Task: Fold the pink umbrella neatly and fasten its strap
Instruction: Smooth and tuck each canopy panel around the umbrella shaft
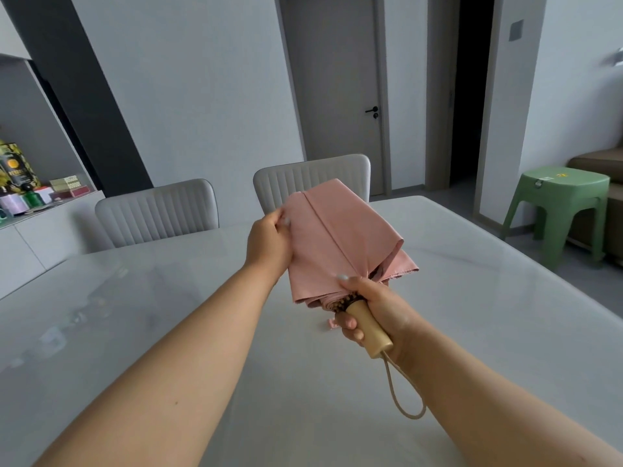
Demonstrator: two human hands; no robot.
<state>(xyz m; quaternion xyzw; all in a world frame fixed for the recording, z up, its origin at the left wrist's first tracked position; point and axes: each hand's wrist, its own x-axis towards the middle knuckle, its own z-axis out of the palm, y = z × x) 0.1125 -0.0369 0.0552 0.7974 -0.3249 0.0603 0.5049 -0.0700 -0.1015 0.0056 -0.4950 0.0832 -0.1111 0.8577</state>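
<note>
The collapsed pink umbrella is held in the air above the white table, its tip pointing away from me. My right hand grips its light wooden handle, thumb lying on the gathered canopy. A beige cord loop hangs from the handle's end. My left hand pinches a loose pink fabric panel at the umbrella's left side. A small pink tab, perhaps the strap, peeks out under my right fingers. The folds hang loose around the shaft.
Two grey padded chairs stand at the table's far side. A green plastic stool sits on the floor at the right. A sideboard with boxes and jars is at the far left. A closed door is behind.
</note>
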